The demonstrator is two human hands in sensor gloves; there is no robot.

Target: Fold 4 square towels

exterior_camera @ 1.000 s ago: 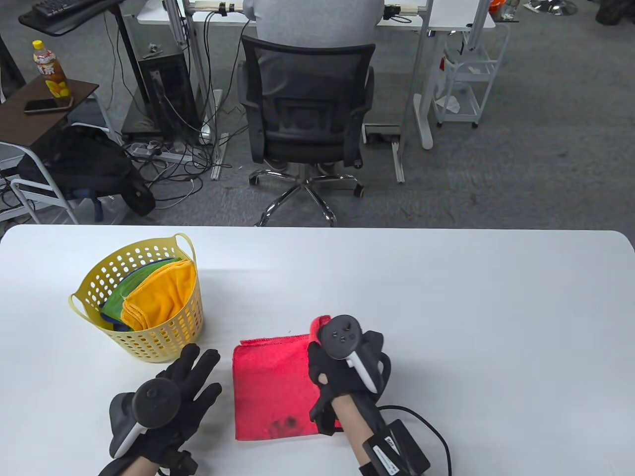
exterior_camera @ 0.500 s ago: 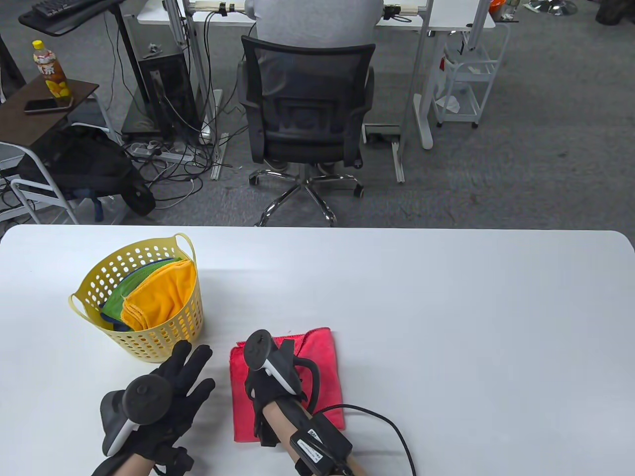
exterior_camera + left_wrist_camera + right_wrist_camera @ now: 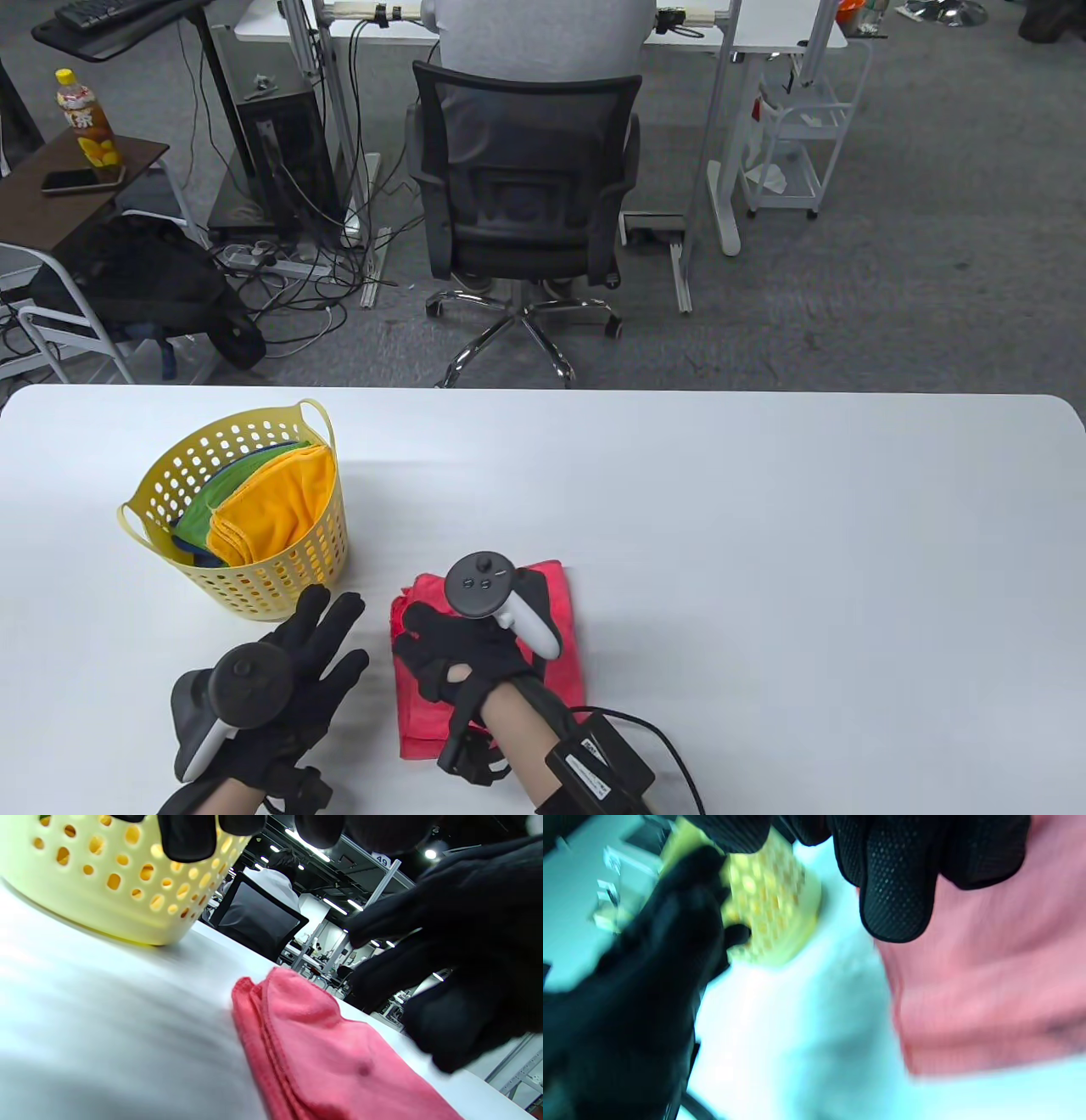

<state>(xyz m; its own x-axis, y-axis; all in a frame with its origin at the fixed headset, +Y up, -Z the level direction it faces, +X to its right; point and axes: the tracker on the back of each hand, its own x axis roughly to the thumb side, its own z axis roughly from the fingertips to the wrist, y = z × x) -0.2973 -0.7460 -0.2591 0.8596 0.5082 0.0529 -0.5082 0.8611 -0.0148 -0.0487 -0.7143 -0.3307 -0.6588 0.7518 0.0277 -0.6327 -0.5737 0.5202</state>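
Note:
A red towel [image 3: 570,666] lies folded on the white table [image 3: 764,526] near the front edge. My right hand [image 3: 458,654] rests palm down on its left part with the fingers spread, gripping nothing. My left hand [image 3: 327,645] lies open and empty on the table just left of the towel, its fingers pointing toward the yellow basket [image 3: 254,594]. The left wrist view shows the towel's layered left edge [image 3: 271,1035] and my right hand's fingers [image 3: 424,984] over it. The right wrist view is blurred and shows my fingertips [image 3: 895,891] above the red towel [image 3: 988,984].
The yellow perforated basket stands at the left of the table and holds a folded orange towel [image 3: 271,509] and a green towel [image 3: 212,501]. A cable [image 3: 670,747] runs from my right wrist. An office chair [image 3: 526,187] stands beyond the table's far edge.
My right hand let go of the towel's raised far right corner, swept left across the towel, and now rests palm down on it. The left hand barely moved.

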